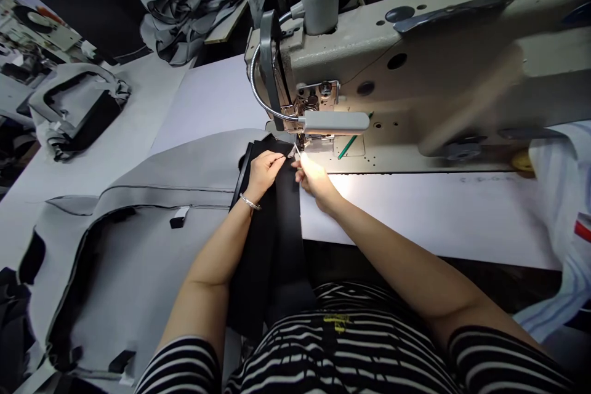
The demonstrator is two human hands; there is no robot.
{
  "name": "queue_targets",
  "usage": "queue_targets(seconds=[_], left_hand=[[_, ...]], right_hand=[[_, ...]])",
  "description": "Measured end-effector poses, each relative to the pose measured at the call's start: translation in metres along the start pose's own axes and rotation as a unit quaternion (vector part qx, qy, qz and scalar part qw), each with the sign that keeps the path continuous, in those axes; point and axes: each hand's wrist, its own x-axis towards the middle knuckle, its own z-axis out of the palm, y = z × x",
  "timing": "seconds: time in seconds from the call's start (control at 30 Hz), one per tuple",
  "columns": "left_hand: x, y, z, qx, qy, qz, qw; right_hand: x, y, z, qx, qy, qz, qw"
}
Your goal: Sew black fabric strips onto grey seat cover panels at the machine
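Note:
My left hand (264, 173), with a bracelet on its wrist, is closed in a pinch on the black fabric (289, 228) near its far edge. Just to the right, my right hand (314, 180) is closed around a thin, pale, pointed tool (296, 149), perhaps thread snips; most of it is hidden in the fingers. Its tip is close to the fabric edge and a small whitish scrap (291, 152). Both hands are right in front of the needle area of the sewing machine (310, 112). A large grey sewn piece (152, 246) spreads to the left, beside the black fabric.
A lamp (337, 122) on a bendable neck lights the needle area. A green pencil-like stick (355, 135) lies on the machine bed. Grey cut pieces (189, 0) are heaped behind. Another sewn piece (78, 104) stands at the left, and striped cloth (566, 197) hangs at the right.

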Motion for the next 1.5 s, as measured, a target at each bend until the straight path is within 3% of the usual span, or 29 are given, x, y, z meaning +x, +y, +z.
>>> queue_targets(seconds=[0.13, 0.23, 0.5, 1.1, 1.5], left_hand=[[0.001, -0.002, 0.001, 0.019, 0.006, -0.003, 1.000], [0.000, -0.003, 0.001, 0.020, 0.015, 0.006, 1.000], [-0.001, -0.002, 0.003, 0.047, 0.034, 0.026, 0.998], [-0.005, 0.007, 0.003, 0.088, 0.047, 0.044, 0.994], [-0.008, 0.008, 0.004, 0.110, 0.072, 0.072, 0.989]], right_hand=[[-0.020, 0.002, 0.003, 0.197, -0.116, 0.169, 0.959], [-0.019, 0.005, 0.006, 0.262, -0.134, 0.210, 0.933], [-0.004, 0.008, 0.016, 0.277, -0.105, 0.223, 0.929], [-0.005, 0.006, 0.020, 0.258, -0.073, 0.208, 0.941], [0.005, -0.007, 0.015, 0.136, -0.039, 0.202, 0.969]])
